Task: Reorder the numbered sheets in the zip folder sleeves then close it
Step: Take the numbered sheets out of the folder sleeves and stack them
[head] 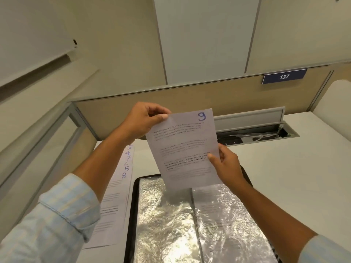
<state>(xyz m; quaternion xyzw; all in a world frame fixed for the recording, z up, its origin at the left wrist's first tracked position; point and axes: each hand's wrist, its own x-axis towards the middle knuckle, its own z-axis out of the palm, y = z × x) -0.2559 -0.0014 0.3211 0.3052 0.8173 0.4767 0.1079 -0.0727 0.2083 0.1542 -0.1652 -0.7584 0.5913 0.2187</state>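
White cubicle desk (303,168), and up goes sheet 9 (184,149): left hand (144,120) pinching its top-left corner, right hand (228,164) pinching the right edge, above the open zip folder (131,215); numbered sheets (114,205) fanned just beside the folder's left rim, bare desk to the right
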